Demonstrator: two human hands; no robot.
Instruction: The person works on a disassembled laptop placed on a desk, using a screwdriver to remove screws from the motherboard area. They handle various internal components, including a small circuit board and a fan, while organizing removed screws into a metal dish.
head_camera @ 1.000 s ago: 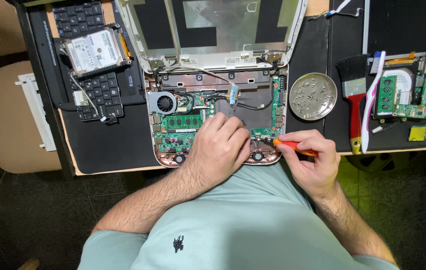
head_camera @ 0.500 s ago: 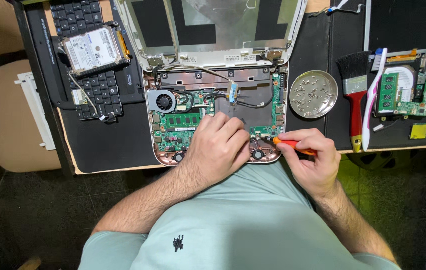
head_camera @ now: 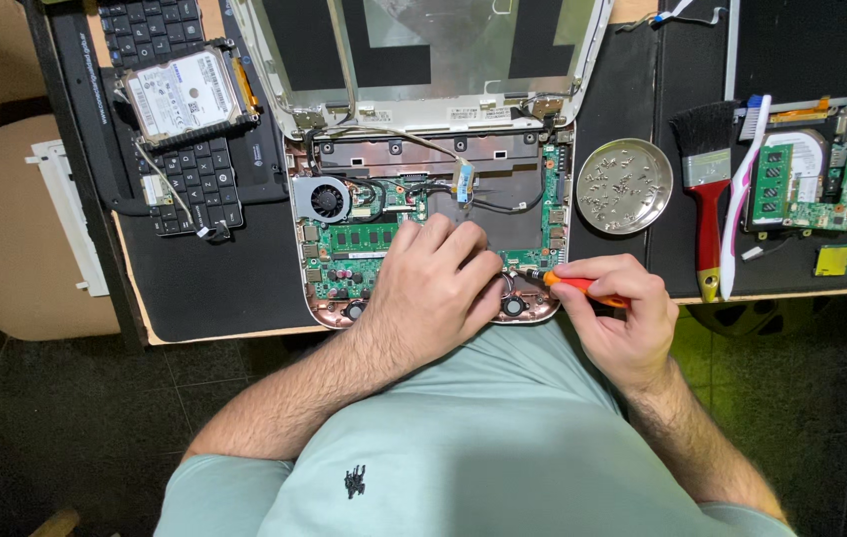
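Screwdriver point(head_camera: 582, 288), orange-handled, light and stiff, pinched at its handle by right hand point(head_camera: 622, 318), tip at 3 o'clock of opened laptop base point(head_camera: 423, 239); left hand point(head_camera: 433, 288) pressing flat on fragile board.

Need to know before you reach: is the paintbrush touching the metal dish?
Apart. The head view shows bare black mat between the paintbrush and the metal dish.

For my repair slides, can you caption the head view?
Left hand steadies an opened laptop while right hand works an orange screwdriver.
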